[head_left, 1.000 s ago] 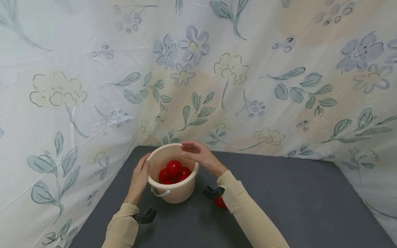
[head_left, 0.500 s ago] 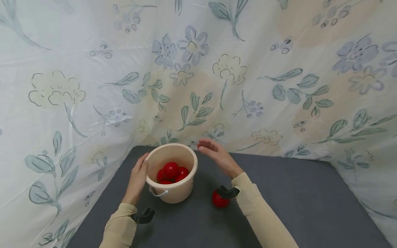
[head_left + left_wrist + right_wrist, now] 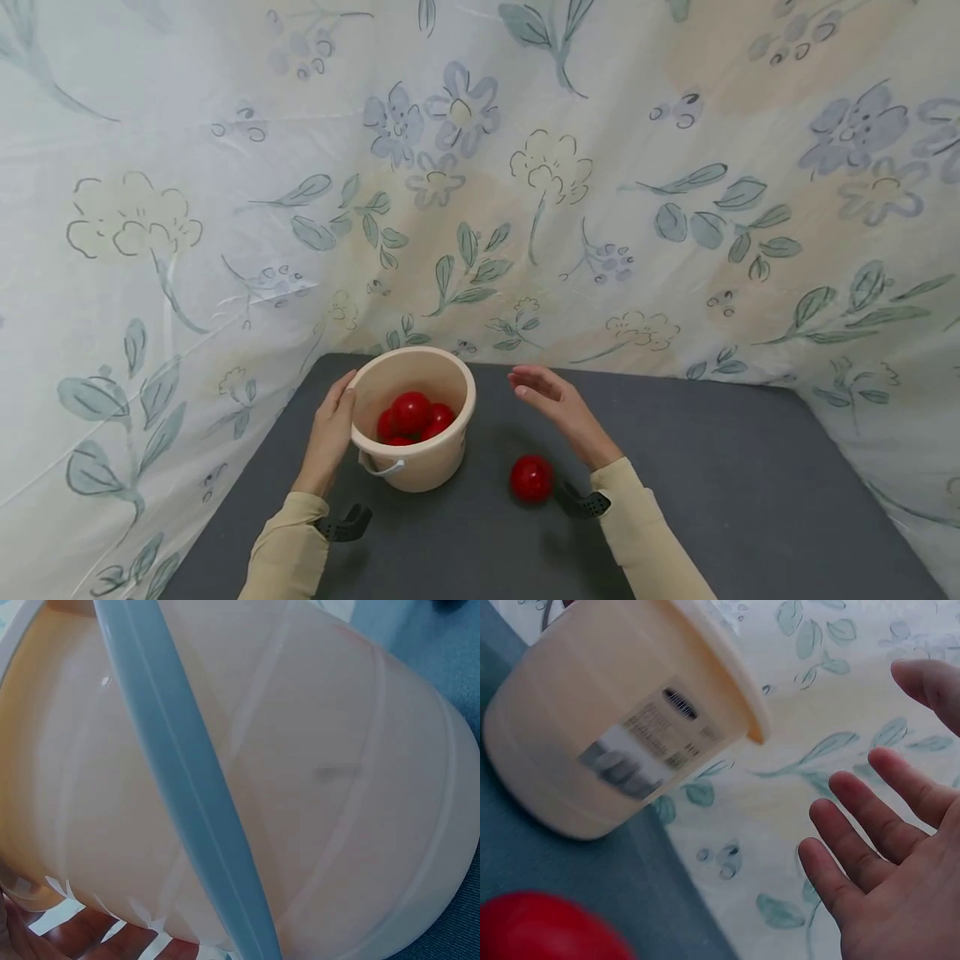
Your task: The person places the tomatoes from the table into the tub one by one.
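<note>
A cream bucket with a pale blue handle stands on the dark table. Inside it lie several glossy red balls. Against the bucket's left side rests my left hand, thumb near the rim and fingers along the outer wall; the left wrist view shows its fingertips partly hidden behind the bucket. To the right of the bucket, another red ball sits on the table. My right hand hovers above and beyond that ball, fingers extended and apart, holding nothing; the palm shows in the right wrist view.
The dark table stretches out to the right of the ball. A flower-printed cloth hangs behind the table and along its sides. Each wrist carries a black strap device.
My right hand has moved from over the bucket's rim to the right and a little down, uncovering the ball on the table. My left hand stays on the bucket.
</note>
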Demonstrator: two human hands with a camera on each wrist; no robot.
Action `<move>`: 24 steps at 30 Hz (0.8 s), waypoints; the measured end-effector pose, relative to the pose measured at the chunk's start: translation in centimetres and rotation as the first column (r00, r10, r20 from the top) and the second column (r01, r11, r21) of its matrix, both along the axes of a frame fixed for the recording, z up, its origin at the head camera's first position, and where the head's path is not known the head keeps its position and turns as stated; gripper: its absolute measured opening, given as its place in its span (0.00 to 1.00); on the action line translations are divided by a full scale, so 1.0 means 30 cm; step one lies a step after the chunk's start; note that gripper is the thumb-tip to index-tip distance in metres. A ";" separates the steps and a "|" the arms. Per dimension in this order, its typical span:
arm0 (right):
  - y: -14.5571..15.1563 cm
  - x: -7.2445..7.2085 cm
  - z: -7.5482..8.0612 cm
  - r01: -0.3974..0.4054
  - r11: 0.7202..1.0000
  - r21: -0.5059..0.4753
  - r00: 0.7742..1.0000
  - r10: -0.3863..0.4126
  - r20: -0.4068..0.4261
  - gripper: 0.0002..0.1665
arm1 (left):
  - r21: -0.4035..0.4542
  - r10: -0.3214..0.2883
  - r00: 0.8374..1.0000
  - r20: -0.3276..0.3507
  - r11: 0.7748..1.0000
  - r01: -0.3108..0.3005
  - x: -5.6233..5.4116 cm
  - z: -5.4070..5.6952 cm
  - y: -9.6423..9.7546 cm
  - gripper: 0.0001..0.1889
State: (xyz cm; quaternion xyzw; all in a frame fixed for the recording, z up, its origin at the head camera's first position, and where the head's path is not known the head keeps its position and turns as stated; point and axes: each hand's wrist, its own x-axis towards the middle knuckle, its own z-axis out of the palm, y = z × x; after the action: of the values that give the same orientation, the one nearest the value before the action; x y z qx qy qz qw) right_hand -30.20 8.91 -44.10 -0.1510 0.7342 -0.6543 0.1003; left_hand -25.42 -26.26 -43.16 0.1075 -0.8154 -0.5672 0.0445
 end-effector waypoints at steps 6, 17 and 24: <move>0.041 0.045 -0.075 0.011 1.000 0.002 1.000 -0.011 0.016 0.28 | 0.003 0.002 1.000 -0.001 1.000 -0.002 -0.002 0.002 0.001 0.28; 0.081 0.080 -0.199 -0.003 0.997 -0.075 0.998 0.008 0.067 0.32 | 0.000 -0.003 1.000 -0.005 1.000 0.003 -0.006 0.003 0.000 0.28; 0.070 0.101 -0.265 0.007 0.999 -0.048 0.991 0.000 0.136 0.33 | -0.011 -0.004 1.000 0.002 1.000 0.004 -0.001 0.000 0.000 0.28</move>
State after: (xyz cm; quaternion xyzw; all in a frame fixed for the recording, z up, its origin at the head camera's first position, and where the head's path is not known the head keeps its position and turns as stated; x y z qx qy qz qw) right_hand -27.18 11.00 -52.04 -0.1070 0.7099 -0.6808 0.1455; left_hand -25.46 -26.26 -43.14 0.1061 -0.8187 -0.5627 0.0434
